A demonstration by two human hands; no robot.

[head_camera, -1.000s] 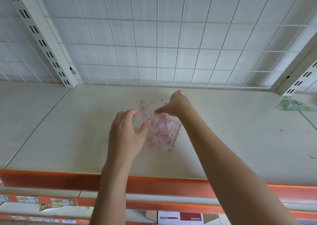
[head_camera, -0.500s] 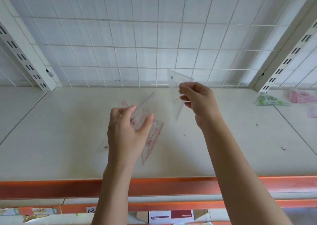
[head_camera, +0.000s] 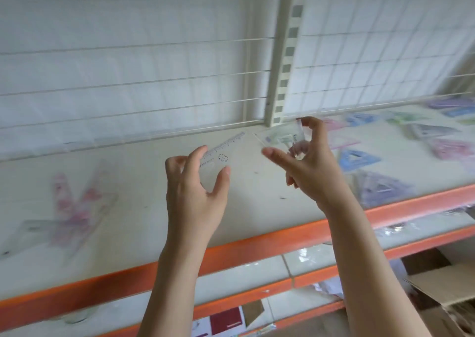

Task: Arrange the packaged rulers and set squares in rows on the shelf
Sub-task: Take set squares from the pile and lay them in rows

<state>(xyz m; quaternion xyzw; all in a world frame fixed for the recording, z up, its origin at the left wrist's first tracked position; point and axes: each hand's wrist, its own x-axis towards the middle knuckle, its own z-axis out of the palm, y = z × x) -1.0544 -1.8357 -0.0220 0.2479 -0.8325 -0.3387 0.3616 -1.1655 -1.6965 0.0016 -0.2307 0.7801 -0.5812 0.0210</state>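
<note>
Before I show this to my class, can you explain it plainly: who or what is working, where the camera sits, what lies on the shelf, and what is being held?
No machine here: a person works bare-handed, and the camera is worn on the head, looking forward and down. The left hand holds a clear ruler with printed marks. The right hand pinches a small clear packet; its contents are too blurred to tell. On the shelf, pink set squares lie at the left, and blue and purple set squares lie in rows at the right. Behind is a wire grid.
</note>
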